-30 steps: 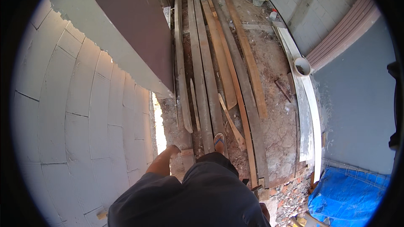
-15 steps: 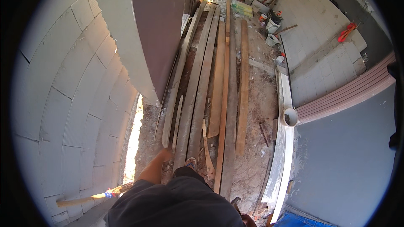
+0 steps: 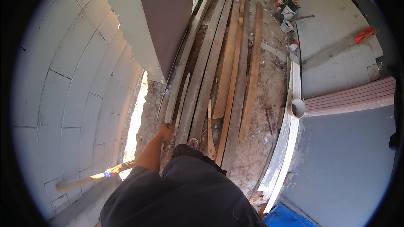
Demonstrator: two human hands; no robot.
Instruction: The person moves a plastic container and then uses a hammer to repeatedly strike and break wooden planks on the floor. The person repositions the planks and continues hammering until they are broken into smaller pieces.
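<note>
My left hand (image 3: 166, 131) reaches down at the near end of the leftmost long wooden plank (image 3: 181, 75). Its fingers look curled closed around that plank's end, though they are partly hidden. Beside it lies a thin pointed strip of wood (image 3: 182, 101), then two long greyish boards (image 3: 202, 71). My foot in a sandal (image 3: 192, 143) shows at the near end of these boards. The right hand is out of view, with my dark clothing (image 3: 181, 193) filling the lower middle.
More planks (image 3: 251, 71) lie lengthwise on the dirt floor. A straw broom (image 3: 101, 175) leans by the left block wall (image 3: 75, 96). To the right are white strips (image 3: 284, 151), a small bucket (image 3: 297, 108) and a blue sheet (image 3: 290, 217). Buckets (image 3: 287, 26) stand at the far right.
The view has shifted, so the planks appear higher and farther right. My left hand, blurred before, now shows clearly at the plank's end. A dark tool-like shape at the lower right has left view.
</note>
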